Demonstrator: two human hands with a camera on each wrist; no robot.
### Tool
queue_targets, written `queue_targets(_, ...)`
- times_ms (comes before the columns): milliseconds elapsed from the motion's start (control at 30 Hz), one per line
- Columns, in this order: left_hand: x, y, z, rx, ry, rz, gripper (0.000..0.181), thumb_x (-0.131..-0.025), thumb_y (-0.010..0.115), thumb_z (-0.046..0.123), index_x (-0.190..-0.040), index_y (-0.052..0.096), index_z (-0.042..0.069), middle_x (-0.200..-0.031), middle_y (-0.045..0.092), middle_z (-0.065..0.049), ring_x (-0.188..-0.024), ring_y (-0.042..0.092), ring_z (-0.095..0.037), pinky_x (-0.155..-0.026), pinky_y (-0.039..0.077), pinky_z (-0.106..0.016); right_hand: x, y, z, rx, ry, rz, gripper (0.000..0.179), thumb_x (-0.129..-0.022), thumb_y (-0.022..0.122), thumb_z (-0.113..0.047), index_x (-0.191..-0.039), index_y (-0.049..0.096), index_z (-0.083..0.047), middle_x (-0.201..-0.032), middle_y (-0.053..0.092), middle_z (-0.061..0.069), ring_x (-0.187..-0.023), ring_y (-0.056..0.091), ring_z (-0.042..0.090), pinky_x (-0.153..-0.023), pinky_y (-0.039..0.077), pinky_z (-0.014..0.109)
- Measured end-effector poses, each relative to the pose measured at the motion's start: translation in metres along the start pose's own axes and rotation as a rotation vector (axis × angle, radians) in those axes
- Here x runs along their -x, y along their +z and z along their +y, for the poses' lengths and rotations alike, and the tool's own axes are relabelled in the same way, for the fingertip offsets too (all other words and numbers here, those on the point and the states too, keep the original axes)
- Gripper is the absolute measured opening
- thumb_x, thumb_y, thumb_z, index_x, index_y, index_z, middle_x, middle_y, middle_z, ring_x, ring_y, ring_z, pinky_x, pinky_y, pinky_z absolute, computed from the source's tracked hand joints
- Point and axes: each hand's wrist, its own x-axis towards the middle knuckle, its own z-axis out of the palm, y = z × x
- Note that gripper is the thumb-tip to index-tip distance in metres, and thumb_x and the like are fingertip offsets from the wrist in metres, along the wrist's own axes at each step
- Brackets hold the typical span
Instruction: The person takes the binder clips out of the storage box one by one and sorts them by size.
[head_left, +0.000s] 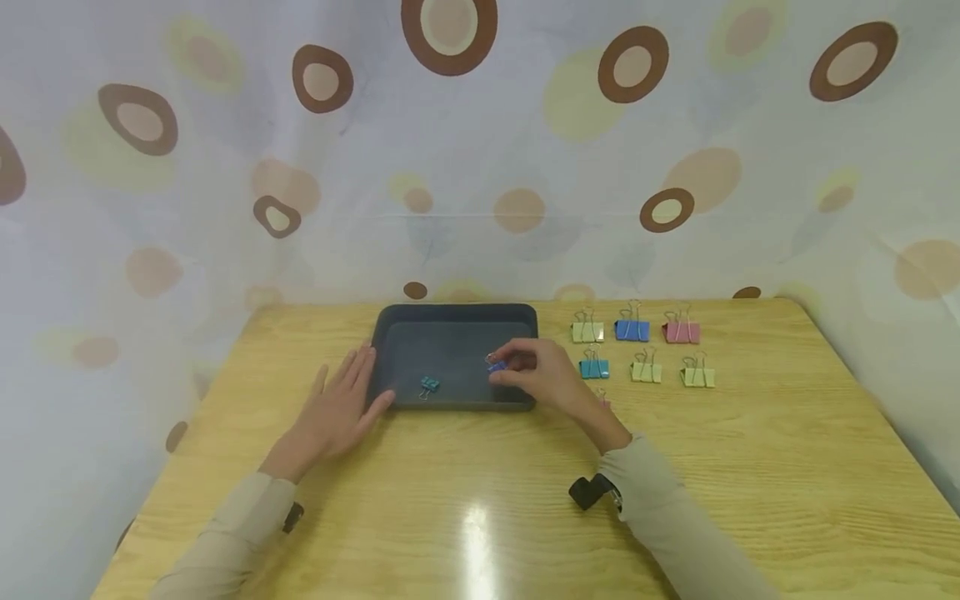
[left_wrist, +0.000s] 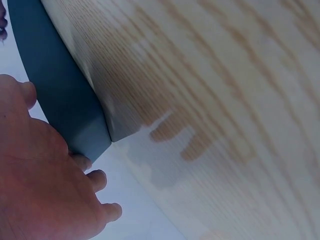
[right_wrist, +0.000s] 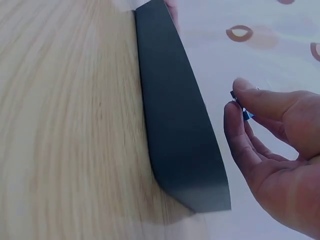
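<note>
A dark rectangular tray [head_left: 457,313] lies on the table. Between thumb and fingertips my right hand [head_left: 551,375] pinches a small blue binder clip [head_left: 497,366], over the right part of the tray. The right wrist view shows this clip [right_wrist: 246,114] held above the level of the tray's rim. My left hand [head_left: 337,417] lies against the tray's left side with its fingers stretched out, thumb by the near left corner. Inside the tray, near its front wall, sits a small teal binder clip [head_left: 430,384].
Right of the tray stand several larger binder clips in rows: yellow-green [head_left: 588,332], blue [head_left: 632,331], red [head_left: 681,332], teal [head_left: 594,369]. A pinkish clip [head_left: 604,402] is partly hidden behind my right wrist. A patterned cloth [head_left: 465,150] hangs behind the wooden table [head_left: 420,500].
</note>
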Motion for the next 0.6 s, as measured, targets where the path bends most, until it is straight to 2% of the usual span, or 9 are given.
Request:
queue_targets(133,-0.001,0.0,0.001,-0.001,0.003,-0.007,0.083,-0.109,0.031,0.057,-0.162,0.014,-0.004,-0.171,0.008,-0.019,-0.156,0.014,-0.039,-0.12,0.009,-0.068,0.012,-0.011,0.004,-0.031,0.023,0.026,0.024,-0.094,0.076,-0.011,-0.115,0.073,0.0,-0.119,0.073,0.014,-0.091,0.073,0.025,-0.08,0.06,0.046)
queue_targets(233,0.0,-0.002,0.001,-0.003,0.0,-0.011,0.083,-0.109,0.032,0.056,-0.162,0.014,-0.005,-0.17,0.009,-0.02,-0.155,0.014,-0.039,-0.12,0.009,-0.068,0.022,-0.019,0.009,-0.065,0.02,0.042,0.021,-0.095,0.074,-0.009,-0.115,0.074,-0.001,-0.123,0.071,0.017,-0.096,0.074,0.029,-0.081,0.061,0.043)
queue_targets(367,-0.001,-0.003,0.003,-0.009,0.003,-0.007,0.082,-0.109,0.032,0.056,-0.162,0.015,-0.005,-0.17,0.01,-0.019,-0.155,0.014,-0.039,-0.12,0.009,-0.068,0.036,-0.027,0.016,-0.092,-0.023,0.093,0.017,-0.096,0.073,-0.006,-0.111,0.074,0.001,-0.12,0.071,0.02,-0.098,0.074,0.032,-0.08,0.061,0.033)
queue_targets(467,-0.001,-0.004,0.003,-0.012,0.004,-0.009,0.083,-0.109,0.033,0.056,-0.162,0.015,-0.005,-0.17,0.01,-0.019,-0.155,0.014,-0.04,-0.12,0.009,-0.068,0.047,-0.033,0.019,-0.067,-0.034,0.143,0.016,-0.095,0.074,-0.006,-0.109,0.074,0.001,-0.116,0.072,0.019,-0.098,0.074,0.031,-0.081,0.06,0.03)
queue_targets(600,-0.002,-0.007,0.004,-0.009,-0.003,-0.02,0.083,-0.109,0.032,0.056,-0.162,0.014,-0.005,-0.17,0.008,-0.019,-0.155,0.013,-0.04,-0.12,0.008,-0.068,0.06,-0.042,0.018,-0.029,-0.008,0.208,0.016,-0.095,0.074,-0.007,-0.109,0.073,0.001,-0.113,0.072,0.019,-0.096,0.075,0.028,-0.078,0.061,0.032)
